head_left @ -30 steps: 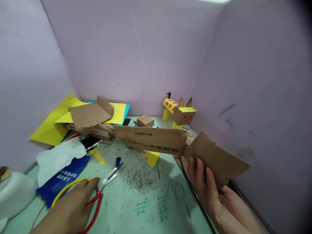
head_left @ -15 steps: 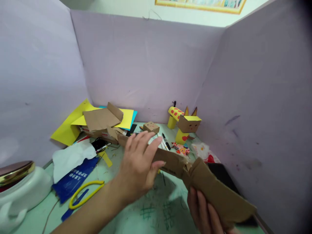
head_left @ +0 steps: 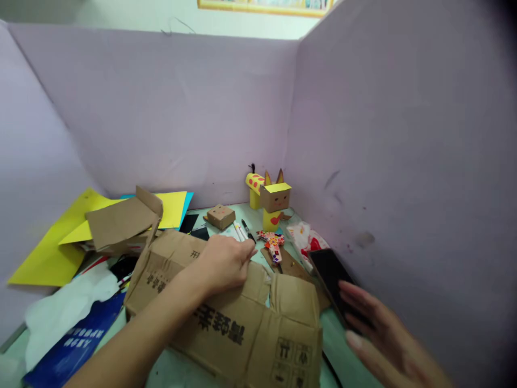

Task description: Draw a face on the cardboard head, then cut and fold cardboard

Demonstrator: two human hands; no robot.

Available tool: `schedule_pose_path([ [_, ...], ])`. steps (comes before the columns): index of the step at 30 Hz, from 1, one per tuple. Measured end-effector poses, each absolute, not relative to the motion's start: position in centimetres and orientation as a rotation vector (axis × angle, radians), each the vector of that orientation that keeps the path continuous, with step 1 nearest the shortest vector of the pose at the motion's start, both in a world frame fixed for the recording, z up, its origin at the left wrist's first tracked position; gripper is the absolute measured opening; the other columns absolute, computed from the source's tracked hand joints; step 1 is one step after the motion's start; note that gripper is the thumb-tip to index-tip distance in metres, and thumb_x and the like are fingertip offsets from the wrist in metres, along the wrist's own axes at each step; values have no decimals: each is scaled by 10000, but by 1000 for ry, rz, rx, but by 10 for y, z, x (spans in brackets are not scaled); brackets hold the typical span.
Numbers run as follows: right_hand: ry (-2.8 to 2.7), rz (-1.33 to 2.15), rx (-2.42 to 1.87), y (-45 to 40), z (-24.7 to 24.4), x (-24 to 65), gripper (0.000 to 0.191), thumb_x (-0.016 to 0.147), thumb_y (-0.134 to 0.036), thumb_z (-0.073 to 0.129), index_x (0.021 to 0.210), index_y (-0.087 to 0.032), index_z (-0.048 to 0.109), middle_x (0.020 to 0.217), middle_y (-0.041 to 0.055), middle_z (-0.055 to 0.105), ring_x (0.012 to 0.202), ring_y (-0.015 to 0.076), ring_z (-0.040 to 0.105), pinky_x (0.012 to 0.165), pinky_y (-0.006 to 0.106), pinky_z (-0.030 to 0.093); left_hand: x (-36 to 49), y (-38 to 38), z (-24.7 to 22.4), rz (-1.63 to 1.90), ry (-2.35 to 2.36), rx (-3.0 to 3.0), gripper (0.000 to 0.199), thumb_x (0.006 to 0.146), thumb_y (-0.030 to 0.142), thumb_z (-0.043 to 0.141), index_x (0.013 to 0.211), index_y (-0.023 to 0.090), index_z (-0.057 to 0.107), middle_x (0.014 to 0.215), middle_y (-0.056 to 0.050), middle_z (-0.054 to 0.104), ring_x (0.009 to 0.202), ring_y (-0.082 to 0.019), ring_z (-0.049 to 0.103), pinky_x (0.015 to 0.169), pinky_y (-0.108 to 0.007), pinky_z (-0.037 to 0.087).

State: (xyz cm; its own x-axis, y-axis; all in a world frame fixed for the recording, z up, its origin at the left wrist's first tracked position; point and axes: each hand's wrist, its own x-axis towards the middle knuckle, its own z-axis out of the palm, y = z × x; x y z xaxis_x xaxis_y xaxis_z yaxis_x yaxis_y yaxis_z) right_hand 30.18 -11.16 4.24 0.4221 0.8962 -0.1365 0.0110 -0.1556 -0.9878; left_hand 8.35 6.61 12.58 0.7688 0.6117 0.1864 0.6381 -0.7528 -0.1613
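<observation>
Now the cardboard [head_left: 258, 328] slants over the tabletop [head_left: 337, 339], your left hand [head_left: 228, 261] clamping its fingers on the far edge; a push could scatter the pens [head_left: 247, 230]. Rightward, the black slab [head_left: 329, 274] might slide if your right hand [head_left: 377, 326], fingers apart, bumps it.

Black-printed brown cardboard [head_left: 250, 310], white-lettered blue packet [head_left: 78, 342], yellow paper [head_left: 50, 250]
</observation>
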Motion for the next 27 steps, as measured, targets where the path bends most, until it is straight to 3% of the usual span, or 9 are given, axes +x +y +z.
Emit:
schedule_pose_path([
  [3, -1131, 898, -1485, -82, 80, 285, 519, 687, -517, 691, 1143, -270, 665, 1320, 107, 594, 1218, 350, 525, 1051, 508, 378, 81, 64, 122, -127, -1007, -2731, 311, 907, 279, 339, 749, 215, 600, 565, -41, 628, 521, -200, 577, 484, -294, 260],
  [7, -1460, 874, -1481, -35, 97, 259, 559, 657, -311, 718, 1203, -228, 630, 1251, 108, 633, 1164, 319, 549, 1027, 505, 373, 76, 61, 121, -109, -1009, -2703, 353, 921, 299, 287, 754, 210, 585, 602, -60, 640, 566, -208, 591, 525, -303, 308],
  [10, -1610, 1153, -1388, -13, 80, 251, 370, 644, -207, 711, 1013, -197, 712, 953, 80, 734, 906, 276, 663, 800, 412, 525, 71, 58, 120, -119, -1051, -2664, 390, 921, 285, 241, 748, 200, 580, 617, -78, 629, 617, -217, 603, 580, -312, 358],
  [12, -1640, 1280, -1298, -6, 66, 249, 188, 668, -169, 679, 848, -185, 730, 799, 40, 733, 761, 226, 681, 651, 321, 544, 68, 58, 117, -119, -1096, -2642, 410, 926, 283, 224, 746, 198, 582, 630, -82, 625, 646, -217, 608, 609, -312, 380],
  [14, -1609, 1224, -1285, -3, 55, 246, 139, 664, -135, 671, 788, -180, 713, 836, 32, 726, 816, 216, 675, 685, 307, 538, 68, 62, 113, -107, -1145, -2628, 410, 933, 284, 232, 755, 194, 590, 644, -81, 629, 666, -214, 614, 625, -313, 398],
  [17, -1527, 1021, -1333, -2, 46, 240, 253, 629, -100, 688, 870, -179, 684, 1016, 59, 696, 995, 230, 622, 835, 342, 496, 69, 70, 103, -67, -1223, -2616, 376, 954, 280, 281, 796, 178, 606, 664, -56, 636, 658, -197, 615, 631, -320, 427],
  [22, -1481, 824, -1442, -2, 31, 233, 79, 697, -104, 627, 739, -169, 642, 694, 18, 679, 673, 185, 635, 644, 308, 495, 76, 83, 87, 37, -1313, -2625, 271, 949, 372, 468, 903, 150, 617, 751, 7, 635, 671, -139, 614, 677, -330, 506],
  [25, -1524, 676, -1431, -3, 22, 237, 296, 702, -67, 621, 976, -178, 617, 791, 31, 683, 719, 188, 640, 684, 323, 496, 82, 86, 80, 102, -1338, -2654, 265, 933, 385, 511, 930, 145, 623, 800, -3, 651, 698, -140, 632, 694, -342, 531],
  [27, -1623, 587, -1355, -3, 16, 240, 348, 716, -35, 596, 1027, -191, 604, 822, 36, 667, 758, 190, 626, 703, 320, 489, 84, 88, 77, 124, -1348, -2675, 259, 930, 380, 519, 948, 144, 624, 829, -10, 659, 721, -144, 640, 708, -350, 538],
])
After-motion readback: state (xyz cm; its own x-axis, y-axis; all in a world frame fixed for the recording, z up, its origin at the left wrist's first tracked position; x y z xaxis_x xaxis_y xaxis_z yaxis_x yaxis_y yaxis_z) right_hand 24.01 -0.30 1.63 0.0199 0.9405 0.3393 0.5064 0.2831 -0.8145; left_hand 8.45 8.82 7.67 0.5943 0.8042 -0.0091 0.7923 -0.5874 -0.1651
